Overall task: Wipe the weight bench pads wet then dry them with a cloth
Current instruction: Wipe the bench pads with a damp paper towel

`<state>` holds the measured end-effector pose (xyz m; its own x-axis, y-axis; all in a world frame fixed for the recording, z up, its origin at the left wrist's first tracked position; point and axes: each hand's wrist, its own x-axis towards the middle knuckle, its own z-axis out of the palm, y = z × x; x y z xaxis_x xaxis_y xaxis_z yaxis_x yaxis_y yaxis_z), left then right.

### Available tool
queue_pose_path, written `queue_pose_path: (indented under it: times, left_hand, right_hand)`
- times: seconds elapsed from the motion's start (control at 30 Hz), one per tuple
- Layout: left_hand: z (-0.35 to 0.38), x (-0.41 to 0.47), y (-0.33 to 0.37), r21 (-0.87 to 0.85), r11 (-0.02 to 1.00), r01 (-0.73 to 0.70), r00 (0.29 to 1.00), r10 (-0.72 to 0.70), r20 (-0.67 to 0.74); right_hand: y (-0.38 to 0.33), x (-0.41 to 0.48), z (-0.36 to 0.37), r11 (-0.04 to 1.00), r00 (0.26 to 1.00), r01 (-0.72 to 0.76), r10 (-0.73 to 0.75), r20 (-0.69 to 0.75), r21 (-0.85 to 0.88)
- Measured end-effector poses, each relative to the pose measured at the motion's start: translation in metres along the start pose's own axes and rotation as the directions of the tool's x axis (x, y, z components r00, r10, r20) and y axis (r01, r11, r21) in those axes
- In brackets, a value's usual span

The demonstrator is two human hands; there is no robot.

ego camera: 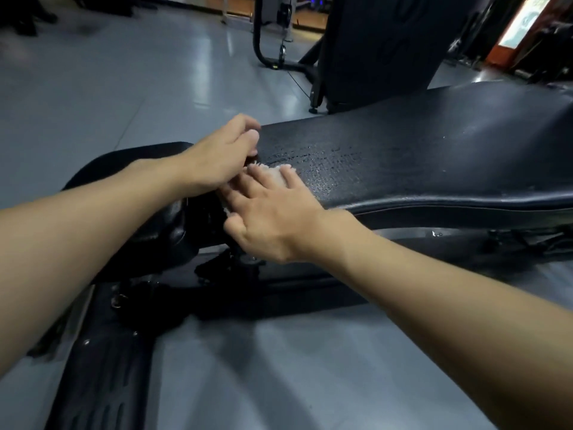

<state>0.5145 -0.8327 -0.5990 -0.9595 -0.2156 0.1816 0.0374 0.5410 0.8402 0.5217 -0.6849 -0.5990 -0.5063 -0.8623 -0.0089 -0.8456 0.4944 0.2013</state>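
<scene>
Pressing down with the right hand (pixel 273 212), fingers spread flat over a small pale fluffy cloth (pixel 274 175) at the near-left end of the long black textured vinyl bench pad (pixel 418 150). Covering most of the cloth, so only a fringed white edge visible past the fingertips (pixel 290 170) and a scrap below the index finger. Resting on the pad surface just where it narrows toward the gap between the two pads.

Hovering beside it with the left hand (pixel 220 156), fingers loosely curled, thumb and fingertips close together near the far edge of the cloth; whether actually pinching the fabric, cannot tell. Overlapping the right hand's fingers from the left.

Glistening on the long pad just right of the cloth, a patch of fine wet droplets (pixel 335 162), with a few more specks farther right. Sitting to the left, partly hidden under the left forearm, a shorter rounded black seat pad (pixel 130 156). Running below both pads, the black metal bench frame (pixel 279 293), with a ribbed black foot plate (pixel 102 380) at lower left. Standing on a glossy grey floor (pixel 124 72), with another dark upholstered machine (pixel 381 48) upright behind the bench.
</scene>
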Motion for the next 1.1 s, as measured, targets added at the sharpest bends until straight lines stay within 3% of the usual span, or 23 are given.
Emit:
queue_pose_path:
  times: [0.1,0.23,0.4,0.67,0.87,1.03,1.1]
  left_hand:
    - [0.008,-0.007,0.012,0.110,0.994,0.024,1.000,-0.024,0.001]
    - [0.027,-0.002,0.038,0.212,0.976,-0.057,0.998,0.049,0.041]
    - [0.066,0.013,0.073,0.306,0.939,-0.159,0.987,0.140,0.082]
    - [0.155,0.038,0.144,0.309,0.897,-0.316,0.942,0.260,0.210]
    - [0.215,0.059,0.198,0.305,0.853,-0.423,0.883,0.311,0.352]
    - [0.249,0.070,0.226,0.562,0.674,-0.478,0.864,0.248,0.438]
    - [0.249,0.072,0.225,0.549,0.682,-0.484,0.860,0.254,0.442]
  right_hand:
    - [0.009,-0.021,0.004,0.997,0.997,0.050,-0.053,-0.061,-0.059]
    - [0.041,-0.051,0.011,1.000,0.987,0.005,-0.004,-0.160,0.002]
    - [0.112,-0.101,0.014,0.980,0.966,-0.189,0.176,-0.191,-0.054]
    - [0.203,-0.163,0.010,0.903,0.883,-0.426,0.401,-0.245,-0.056]
    - [0.291,-0.211,0.012,0.753,0.709,-0.658,0.628,-0.322,0.019]
    - [0.365,-0.227,0.017,0.613,0.536,-0.779,0.761,-0.365,0.133]
    - [0.390,-0.233,0.015,0.545,0.452,-0.813,0.814,-0.366,0.207]
